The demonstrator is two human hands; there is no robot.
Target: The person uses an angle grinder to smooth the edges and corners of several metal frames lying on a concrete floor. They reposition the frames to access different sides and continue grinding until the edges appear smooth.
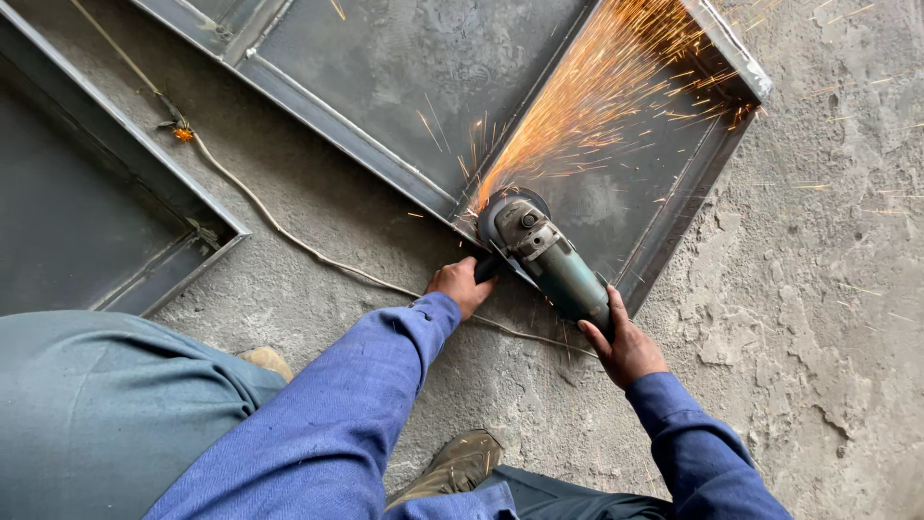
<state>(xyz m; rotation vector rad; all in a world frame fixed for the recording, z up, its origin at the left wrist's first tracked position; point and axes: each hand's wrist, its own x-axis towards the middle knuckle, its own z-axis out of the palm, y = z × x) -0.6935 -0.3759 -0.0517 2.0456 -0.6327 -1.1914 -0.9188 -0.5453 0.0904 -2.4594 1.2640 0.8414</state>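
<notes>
Rough grey concrete floor (828, 289) lies under everything. On it rests a flat metal frame (404, 173). Both hands hold an angle grinder (549, 260). Its side handle is gripped tight in the left hand (460, 286), and the right hand (626, 342) wraps the back of its green body. Just past the hands, its disc touches the frame, and orange sparks (597, 87) fly away. A thin cord (289, 236) runs beside the left hand.

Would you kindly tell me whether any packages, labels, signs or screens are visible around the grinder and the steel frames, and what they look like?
None are in view: only the angle grinder in the left hand and right hand, steel frames, a cable and concrete floor.
</notes>
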